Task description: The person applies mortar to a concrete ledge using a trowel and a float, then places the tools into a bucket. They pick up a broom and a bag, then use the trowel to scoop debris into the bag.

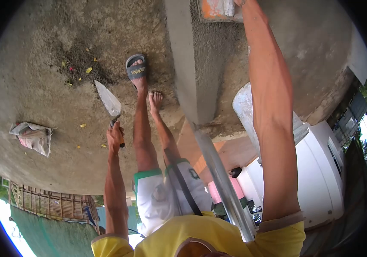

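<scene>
My left hand (pixel 115 136) is closed round the dark and orange handle of a pointed trowel (pixel 108 99). The trowel's pale grey blade is held over the concrete floor, beside my legs. At the top edge, only a small part of my right hand (pixel 240 2) shows, by the pale handle of a plastering float (pixel 213 9) with an orange, mortar-smeared face. Its fingers are mostly cut off by the frame. The float lies against a rough grey concrete post (pixel 211 55), whose surface looks coated with mortar.
A crumpled sack (pixel 32 137) lies on the floor at left. Dark crumbs and yellow leaves (pixel 89 70) are scattered nearby. A metal pole (pixel 224 184) meets the post. A pale, stained container (pixel 245 111) is partly behind my right arm. My left foot wears a sandal (pixel 136 68); the right is bare.
</scene>
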`<state>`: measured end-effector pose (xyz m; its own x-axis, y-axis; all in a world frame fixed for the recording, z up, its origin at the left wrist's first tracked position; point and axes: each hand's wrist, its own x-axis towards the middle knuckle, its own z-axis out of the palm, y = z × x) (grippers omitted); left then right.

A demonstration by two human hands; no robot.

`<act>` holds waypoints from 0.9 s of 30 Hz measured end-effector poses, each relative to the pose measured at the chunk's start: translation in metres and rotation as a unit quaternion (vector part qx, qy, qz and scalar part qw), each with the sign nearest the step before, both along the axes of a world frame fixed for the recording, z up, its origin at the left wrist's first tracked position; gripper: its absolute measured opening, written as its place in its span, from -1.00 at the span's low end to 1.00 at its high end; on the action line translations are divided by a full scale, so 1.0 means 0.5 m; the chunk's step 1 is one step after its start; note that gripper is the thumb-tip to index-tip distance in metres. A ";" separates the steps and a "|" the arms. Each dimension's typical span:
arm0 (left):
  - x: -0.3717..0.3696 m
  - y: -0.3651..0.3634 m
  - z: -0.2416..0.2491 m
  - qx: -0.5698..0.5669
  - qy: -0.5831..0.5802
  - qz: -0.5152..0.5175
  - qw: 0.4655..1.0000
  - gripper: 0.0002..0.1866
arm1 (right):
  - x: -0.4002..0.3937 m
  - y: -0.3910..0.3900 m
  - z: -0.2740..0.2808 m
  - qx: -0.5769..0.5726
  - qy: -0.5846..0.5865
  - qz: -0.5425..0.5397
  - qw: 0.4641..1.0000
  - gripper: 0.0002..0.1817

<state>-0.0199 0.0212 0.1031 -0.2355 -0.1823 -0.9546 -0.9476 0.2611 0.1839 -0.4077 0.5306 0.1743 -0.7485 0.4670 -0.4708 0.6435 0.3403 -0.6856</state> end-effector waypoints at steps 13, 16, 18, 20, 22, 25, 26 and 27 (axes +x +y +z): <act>0.015 0.009 -0.003 0.019 0.004 -0.003 1.000 -0.71 | 0.619 -0.276 0.152 -0.286 0.031 -0.109 0.952 -0.71; 0.023 0.017 0.000 0.023 -0.019 -0.012 0.999 -0.71 | 0.618 -0.343 0.070 -0.269 -0.024 -0.081 0.959 -0.60; 0.020 0.012 0.008 0.020 -0.028 -0.011 0.999 -0.71 | 0.560 -0.382 -0.002 -0.050 -0.039 -0.054 0.996 -0.58; 0.020 0.010 0.014 0.024 -0.036 0.001 0.999 -0.71 | 0.499 -0.403 -0.076 0.100 0.039 -0.079 0.991 -0.54; 0.006 0.008 0.019 0.028 -0.034 0.002 0.999 -0.72 | 0.449 -0.393 -0.123 0.104 0.036 -0.097 0.989 -0.50; -0.011 0.002 0.019 0.017 -0.035 0.003 0.999 -0.72 | 0.372 -0.357 -0.148 0.093 -0.004 -0.101 0.991 -0.42; -0.021 0.004 0.023 0.014 -0.034 0.004 0.999 -0.72 | 0.339 -0.342 -0.150 0.086 -0.024 -0.099 0.991 -0.38; -0.030 0.003 0.024 0.011 -0.032 0.005 0.999 -0.72 | 0.300 -0.336 -0.157 0.115 0.019 -0.098 0.988 -0.43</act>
<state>-0.0350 0.0229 0.1152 -0.1713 -0.1633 -0.9716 -0.9603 0.2479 0.1277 -0.2578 0.3625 0.0957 -0.6479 0.6965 -0.3084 0.6878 0.3609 -0.6298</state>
